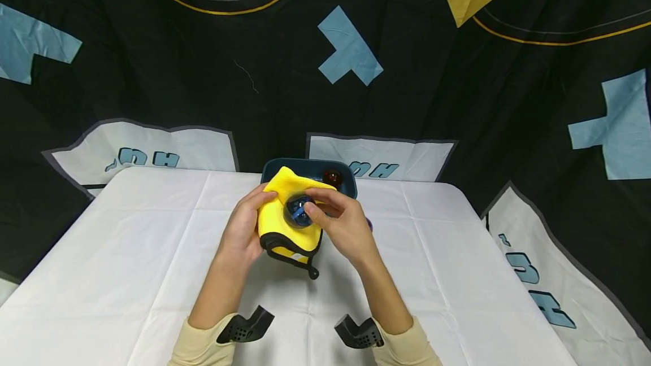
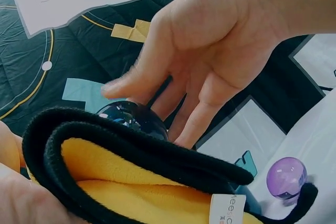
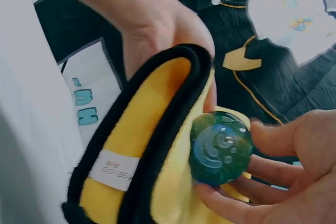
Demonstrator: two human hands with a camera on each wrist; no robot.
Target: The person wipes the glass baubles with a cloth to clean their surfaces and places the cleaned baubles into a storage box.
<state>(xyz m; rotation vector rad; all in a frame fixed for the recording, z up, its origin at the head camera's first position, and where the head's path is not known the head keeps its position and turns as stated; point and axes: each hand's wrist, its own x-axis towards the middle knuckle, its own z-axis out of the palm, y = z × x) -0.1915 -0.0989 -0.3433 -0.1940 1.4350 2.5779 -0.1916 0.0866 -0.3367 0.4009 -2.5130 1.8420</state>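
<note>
My left hand (image 1: 244,226) holds a folded yellow cloth (image 1: 273,220) with a black border and a small hanging loop. Against the face of the cloth sits a dark, shiny glass ball (image 1: 296,212), bluish in the head view and green with a raised swirl in the right wrist view. My right hand (image 1: 350,231) pinches this ball, thumb (image 3: 275,139) on one side and fingers on the other. A white label (image 3: 114,170) shows inside the cloth's fold. The left fingers behind the cloth are mostly hidden.
Behind the hands, a dark blue tray (image 1: 307,162) stands at the table's far edge with a brown glass ball (image 1: 333,178) in it. A purple ball (image 2: 286,178) lies on the white-covered table (image 1: 152,275), largely hidden behind the right hand in the head view.
</note>
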